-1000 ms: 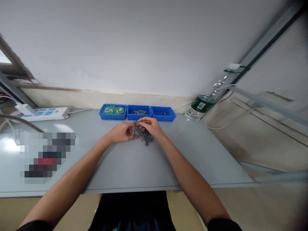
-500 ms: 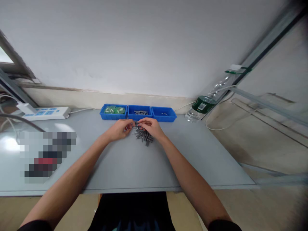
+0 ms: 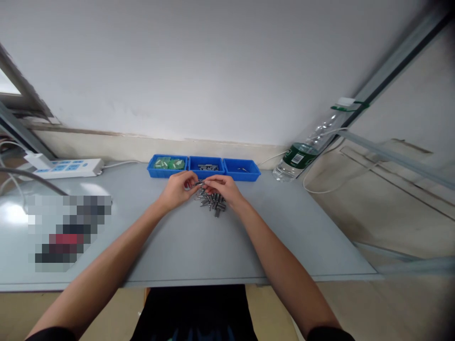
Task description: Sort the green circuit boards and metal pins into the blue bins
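Note:
My left hand [image 3: 178, 190] is closed in a pinch above the back of a pile of small metal parts [image 3: 214, 202] on the grey table. Facing it, my right hand [image 3: 224, 188] pinches too, its fingertips close to those of the left. Between the two sets of fingertips shows a small, slim metal part [image 3: 200, 183], which both hands seem to grip. Its exact kind is too small to make out. The pile mixes short grey cylinders and thin pins, and the right hand partly covers it.
Behind the hands stand three blue bins in a row: the left bin [image 3: 150, 169] with green-and-white pieces, the middle bin [image 3: 192, 173] with metal parts, the right bin [image 3: 232, 177] with a few small pieces. A power strip [image 3: 78, 167] lies left; a large water bottle [image 3: 297, 156] leans right.
The fingertips have shifted slightly, and the slim metal part between them now shows more plainly. My left thumb has come up toward it. Pile and bins stay put.

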`<act>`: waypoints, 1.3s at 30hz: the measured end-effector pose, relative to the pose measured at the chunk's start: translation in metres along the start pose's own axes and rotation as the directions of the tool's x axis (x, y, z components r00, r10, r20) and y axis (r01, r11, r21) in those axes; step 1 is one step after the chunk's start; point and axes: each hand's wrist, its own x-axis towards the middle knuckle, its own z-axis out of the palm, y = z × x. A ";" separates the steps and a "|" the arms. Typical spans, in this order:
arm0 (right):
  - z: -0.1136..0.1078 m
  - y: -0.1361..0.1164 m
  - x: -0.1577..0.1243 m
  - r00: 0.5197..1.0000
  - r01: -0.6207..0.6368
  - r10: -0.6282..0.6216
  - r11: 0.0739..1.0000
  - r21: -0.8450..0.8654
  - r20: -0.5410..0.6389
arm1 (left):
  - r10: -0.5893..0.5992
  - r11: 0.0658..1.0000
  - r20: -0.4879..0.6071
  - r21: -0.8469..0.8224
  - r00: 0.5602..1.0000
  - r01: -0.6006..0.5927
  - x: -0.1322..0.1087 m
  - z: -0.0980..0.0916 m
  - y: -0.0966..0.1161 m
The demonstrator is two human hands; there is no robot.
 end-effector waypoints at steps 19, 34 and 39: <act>-0.014 0.000 0.008 0.936 0.086 -0.057 0.994 0.068 -0.348 | -0.087 0.981 0.437 0.194 0.895 0.000 -0.007 0.007 -0.004; 0.002 0.005 -0.002 0.993 0.064 -0.060 0.997 -0.038 0.098 | -0.025 1.000 0.131 -0.014 0.991 0.027 0.000 -0.006 -0.002; -0.002 0.007 0.001 0.994 0.096 -0.101 0.987 -0.127 -0.035 | -0.080 0.995 0.248 0.077 0.965 0.062 -0.002 -0.004 -0.005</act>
